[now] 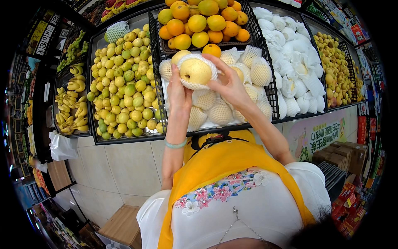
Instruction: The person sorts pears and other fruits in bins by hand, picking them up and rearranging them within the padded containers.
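Both my hands hold a pale yellow pear (196, 71) in a white foam net sleeve (194, 86), raised over the middle fruit bin. My left hand (179, 89) grips it from the left, thumb and fingers against the net. From the right, my right hand (229, 83) closes on the sleeve's edge, fingers behind and thumb in front. The top of the pear is bare, with a dark hollow showing. Below and around it lie several netted pears (221, 112), and one bare yellow fruit (180, 55) shows just behind the held one.
Oranges (199, 23) fill a dark basket at the back. Left are a bin of yellow-green round fruit (128, 83) and bananas (72, 103); right are white-wrapped fruit (296, 66) and small yellow fruit (336, 62). A white plastic bag (63, 146) hangs at left; cardboard boxes (344, 155) stand at right.
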`<move>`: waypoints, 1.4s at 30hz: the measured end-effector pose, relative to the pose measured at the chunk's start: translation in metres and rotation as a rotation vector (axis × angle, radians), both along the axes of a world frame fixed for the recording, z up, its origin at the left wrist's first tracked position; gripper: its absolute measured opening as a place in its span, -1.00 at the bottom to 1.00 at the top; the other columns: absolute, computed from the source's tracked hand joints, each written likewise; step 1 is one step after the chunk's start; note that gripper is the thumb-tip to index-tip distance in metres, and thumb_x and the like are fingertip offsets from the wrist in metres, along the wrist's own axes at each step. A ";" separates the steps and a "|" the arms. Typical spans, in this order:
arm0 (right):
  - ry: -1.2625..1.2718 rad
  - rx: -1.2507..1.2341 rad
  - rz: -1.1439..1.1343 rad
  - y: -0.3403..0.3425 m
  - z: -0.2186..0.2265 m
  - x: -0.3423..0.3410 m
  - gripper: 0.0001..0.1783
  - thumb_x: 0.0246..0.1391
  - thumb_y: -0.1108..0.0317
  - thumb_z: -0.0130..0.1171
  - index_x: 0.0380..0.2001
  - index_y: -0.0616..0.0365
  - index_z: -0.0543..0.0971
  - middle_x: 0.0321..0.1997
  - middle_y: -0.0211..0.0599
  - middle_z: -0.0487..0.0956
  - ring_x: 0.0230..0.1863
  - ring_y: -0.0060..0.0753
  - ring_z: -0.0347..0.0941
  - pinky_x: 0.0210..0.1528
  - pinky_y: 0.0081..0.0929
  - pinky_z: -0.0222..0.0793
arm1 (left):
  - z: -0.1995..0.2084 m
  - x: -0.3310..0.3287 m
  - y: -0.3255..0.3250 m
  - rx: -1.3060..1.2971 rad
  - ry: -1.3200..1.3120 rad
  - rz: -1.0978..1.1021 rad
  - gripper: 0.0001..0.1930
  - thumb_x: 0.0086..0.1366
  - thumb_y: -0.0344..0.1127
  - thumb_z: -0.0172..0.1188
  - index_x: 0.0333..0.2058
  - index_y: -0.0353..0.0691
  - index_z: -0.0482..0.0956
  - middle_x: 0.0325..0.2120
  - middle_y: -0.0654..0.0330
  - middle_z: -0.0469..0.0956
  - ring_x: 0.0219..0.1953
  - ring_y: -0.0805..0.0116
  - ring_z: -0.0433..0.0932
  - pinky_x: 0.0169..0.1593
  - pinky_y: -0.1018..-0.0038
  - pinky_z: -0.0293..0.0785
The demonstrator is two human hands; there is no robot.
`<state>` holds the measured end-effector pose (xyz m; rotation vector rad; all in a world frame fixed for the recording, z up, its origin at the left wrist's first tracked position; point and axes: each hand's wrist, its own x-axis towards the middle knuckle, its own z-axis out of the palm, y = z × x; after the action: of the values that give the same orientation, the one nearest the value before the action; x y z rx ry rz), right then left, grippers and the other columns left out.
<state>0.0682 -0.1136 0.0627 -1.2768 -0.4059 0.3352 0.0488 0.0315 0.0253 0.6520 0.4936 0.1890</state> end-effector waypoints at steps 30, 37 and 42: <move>-0.011 0.040 0.306 -0.014 -0.027 0.002 0.13 -0.32 0.71 0.34 0.32 0.08 -0.03 0.35 -0.31 0.04 0.35 -0.40 0.00 0.33 -0.38 0.05 | 0.002 -0.039 0.006 0.560 0.147 -0.078 -0.71 0.34 -0.40 -0.13 0.03 -0.18 0.27 -0.26 0.20 0.48 -0.27 0.45 0.49 -0.20 0.53 0.43; 0.341 0.086 0.442 -0.010 -0.083 -0.049 0.08 -0.33 0.72 0.34 0.29 0.11 0.02 0.28 -0.33 0.14 0.27 -0.47 0.11 0.25 -0.43 0.16 | -0.048 -0.116 -0.001 1.570 0.174 0.056 -0.49 0.16 -0.65 -0.23 0.11 -0.29 0.34 -0.06 -0.04 0.37 0.00 0.20 0.38 0.05 0.40 0.29; 0.305 -0.039 0.569 0.000 -0.096 -0.053 0.02 -0.23 0.72 0.25 0.31 0.01 0.03 0.21 -0.28 0.25 0.15 -0.48 0.27 0.12 -0.47 0.31 | -0.048 -0.143 0.016 0.834 0.057 -0.244 -0.24 0.12 -0.50 0.08 0.28 -0.33 -0.05 0.20 -0.07 0.13 0.24 0.15 0.15 0.22 0.39 0.16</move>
<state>0.0147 -0.1132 -0.0328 -1.1067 -0.4972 1.0092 -0.0945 0.0474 -0.0227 1.5269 0.3731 0.1408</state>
